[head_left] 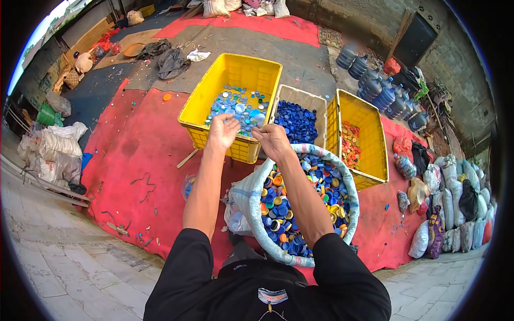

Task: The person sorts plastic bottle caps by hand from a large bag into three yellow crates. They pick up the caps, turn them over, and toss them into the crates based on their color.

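**Near neighbours, easy mix-ups**

My left hand (pixel 222 131) hovers at the yellow crate (pixel 251 67) of mostly pale caps (pixel 240 108), fingers loosely parted. My right hand (pixel 274 142) curls its fingers narrow; whether they grip anything, I cannot tell. With the open sack (pixel 242 196) so close, a fumbled cap could land there.

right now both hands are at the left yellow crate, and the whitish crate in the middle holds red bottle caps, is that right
Not quite: the head view shows that the whitish crate in the middle holds dark blue bottle caps, not red ones. The left hand and right hand are indeed at the left yellow crate.
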Demonstrator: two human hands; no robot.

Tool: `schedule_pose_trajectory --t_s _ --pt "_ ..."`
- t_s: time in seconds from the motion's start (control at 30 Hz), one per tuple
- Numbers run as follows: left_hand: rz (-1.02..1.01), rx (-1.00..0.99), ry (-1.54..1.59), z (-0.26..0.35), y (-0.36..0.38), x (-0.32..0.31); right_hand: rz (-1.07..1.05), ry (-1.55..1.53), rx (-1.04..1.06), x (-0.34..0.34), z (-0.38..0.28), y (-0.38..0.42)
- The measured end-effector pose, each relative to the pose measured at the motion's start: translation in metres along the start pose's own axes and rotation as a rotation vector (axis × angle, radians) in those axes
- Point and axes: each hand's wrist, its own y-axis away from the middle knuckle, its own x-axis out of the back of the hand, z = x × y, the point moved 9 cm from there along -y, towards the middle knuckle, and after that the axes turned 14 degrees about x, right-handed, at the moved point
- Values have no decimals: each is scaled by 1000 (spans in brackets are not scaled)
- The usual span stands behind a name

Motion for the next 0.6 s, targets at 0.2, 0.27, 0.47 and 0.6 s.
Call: schedule_pose_trajectory --t_s 0.2,0.27,0.47,0.6 --pt "153 -181 -238 -42 50 62 -50 281 98 14 -11 112" --pt "143 -200 -319 -78 77 78 -145 434 95 30 -10 173" --pt "234 -307 -771 -177 151 76 -124 675 17 117 -2 313" --pt "255 -425 -1134 -217 167 62 -8 892 107 162 -23 334"
